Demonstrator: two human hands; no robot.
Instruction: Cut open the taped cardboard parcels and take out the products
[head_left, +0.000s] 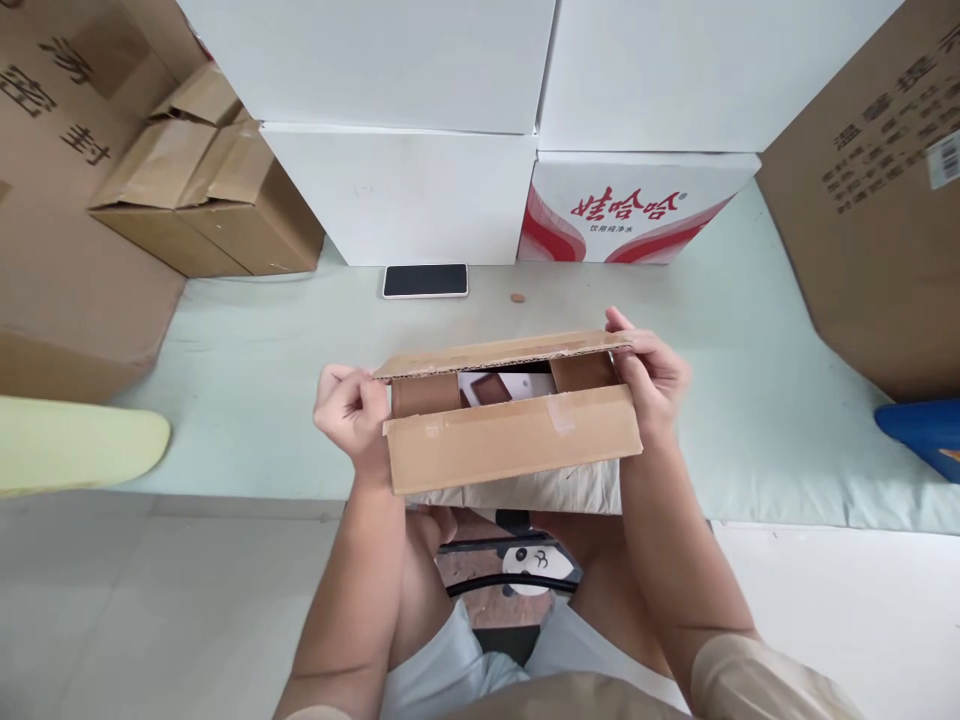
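Observation:
A brown cardboard box (510,440) is in front of me, its long far and near flaps standing partly open. My left hand (349,408) is closed, pinching the left end of the far flap (502,352). At that flap's right end, my right hand (654,378) grips the cardboard edge, fingers behind and thumb in front. Through the gap between the flaps I see something white with a brown square (491,389) inside. Most of the contents are hidden by the flaps.
On the pale green cloth (247,390) lie a phone (425,281) and a small tan piece (517,298). White cartons (420,195) stand behind, one with red print (622,215). Large brown boxes (885,230) flank both sides. A yellow-green object (75,445) and a blue one (926,430) sit at the edges.

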